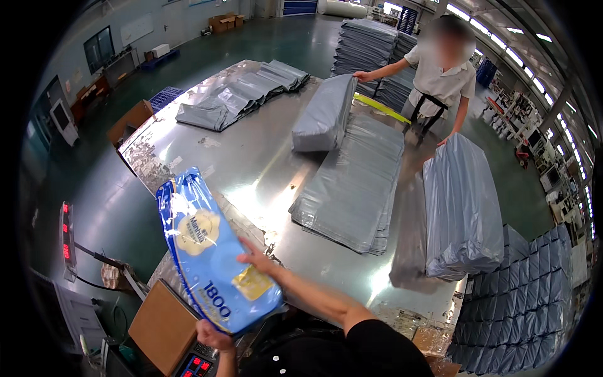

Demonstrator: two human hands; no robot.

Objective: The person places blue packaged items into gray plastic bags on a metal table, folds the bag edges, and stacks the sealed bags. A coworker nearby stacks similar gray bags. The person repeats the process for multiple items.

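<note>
A long, glossy blue printed plastic pack (200,264) with a pale flower-shaped patch and a yellow panel is held tilted at the near left of the metal table. My left hand (214,335) is closed around its lower near corner. My right hand (256,258) grips its right edge, with fingers over the upper face; the underside of that grip is hidden. Below the left hand stand a scale's brown platform (162,328) and its keypad display (197,364) with red digits.
Across the metal table (251,169), a co-worker (443,75) touches two grey wrapped bundles (323,113) (463,207). Grey plastic bags (358,182) lie flat between them, more (242,94) at the far edge. Bundles are stacked on the right (521,301). A red-digit display (66,242) stands left.
</note>
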